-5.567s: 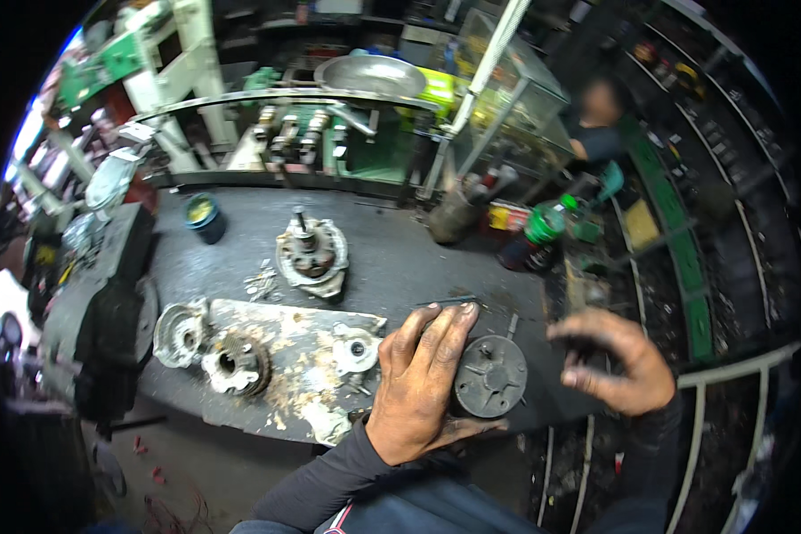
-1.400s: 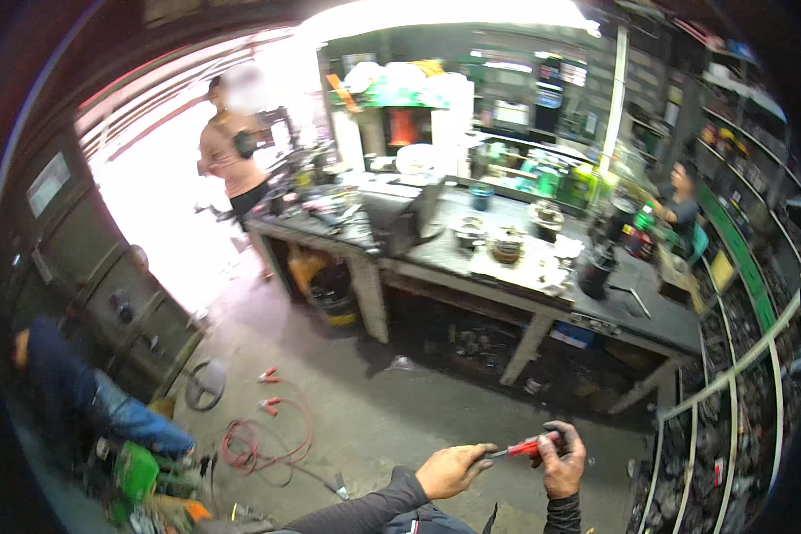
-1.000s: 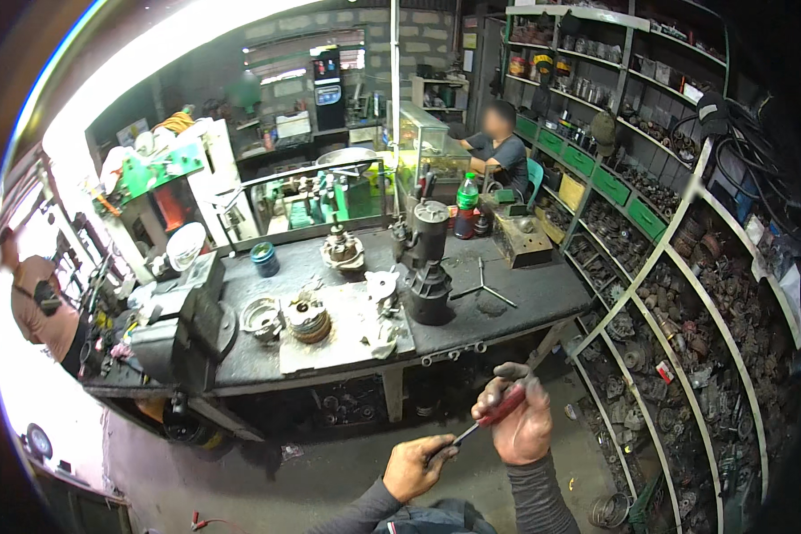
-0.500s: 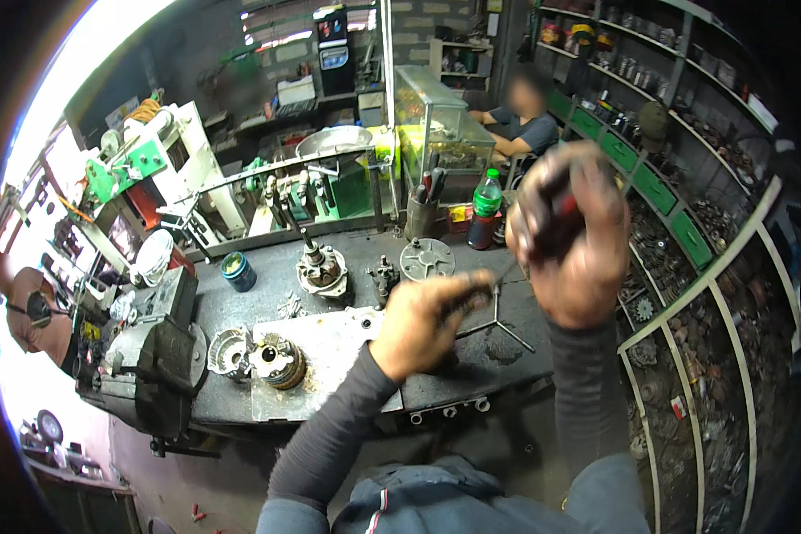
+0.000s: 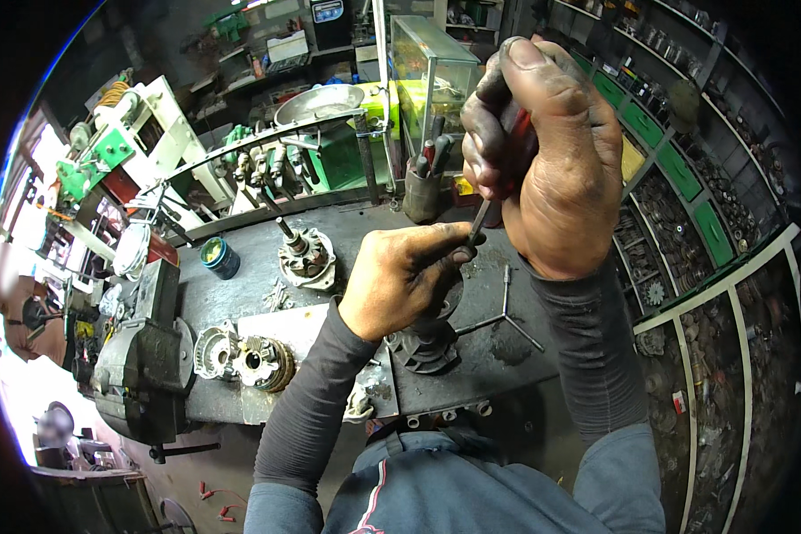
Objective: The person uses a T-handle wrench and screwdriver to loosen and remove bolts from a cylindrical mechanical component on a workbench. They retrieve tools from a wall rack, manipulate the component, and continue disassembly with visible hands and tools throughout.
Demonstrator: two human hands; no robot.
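Observation:
High over the right side of the workbench, my right hand (image 5: 565, 169) is closed around the red handle of a screwdriver (image 5: 481, 216). Its thin metal shaft points down toward my left hand (image 5: 405, 280), whose thumb and fingers pinch around the shaft's lower end. The tip is hidden by those fingers. Below my left hand, a dark round metal part (image 5: 425, 349) stands on the bench, partly covered. A T-shaped wrench (image 5: 505, 313) lies on the bench to the right.
On the left of the bench sit a finned metal rotor (image 5: 306, 258), an open housing with copper windings (image 5: 265, 363), a blue can (image 5: 221, 258) and a large vise (image 5: 142, 369). A tool holder (image 5: 423, 191) stands behind my hands. Shelves of parts (image 5: 685, 356) line the right.
The view has tilted downward. My hands now meet along the screwdriver shaft, whose red handle shows more plainly. The dark part under my left hand has come into view.

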